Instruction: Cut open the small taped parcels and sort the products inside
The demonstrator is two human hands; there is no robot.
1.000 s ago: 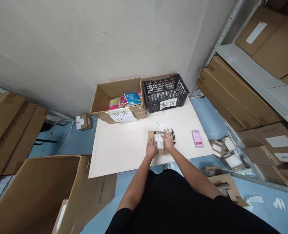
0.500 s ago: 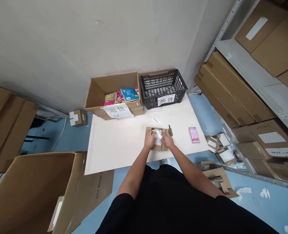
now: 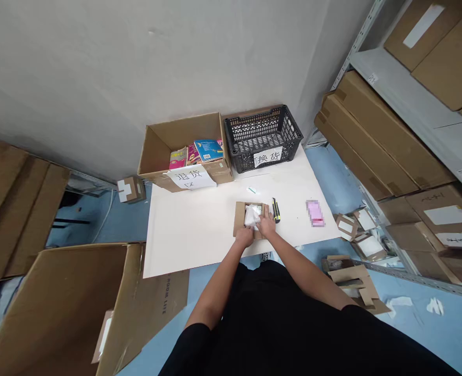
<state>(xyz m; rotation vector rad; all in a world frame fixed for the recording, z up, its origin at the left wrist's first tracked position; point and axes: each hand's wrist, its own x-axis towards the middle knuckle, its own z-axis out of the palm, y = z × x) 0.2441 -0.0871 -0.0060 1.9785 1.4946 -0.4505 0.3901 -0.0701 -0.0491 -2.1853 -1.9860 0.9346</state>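
A small open cardboard box lies on the white table with a white wrapped packet inside it. My left hand rests at the box's near edge, fingers curled on the cardboard. My right hand is closed on the right side of the packet. A black and yellow utility knife lies just right of the box.
A pink item lies at the table's right. At the back stand a labelled cardboard box of books and a black plastic crate. A large open carton sits at left; shelves of cartons at right.
Both hands have drawn back toward the near edge of the small box, gathering on the white packet. The camera has shifted slightly.
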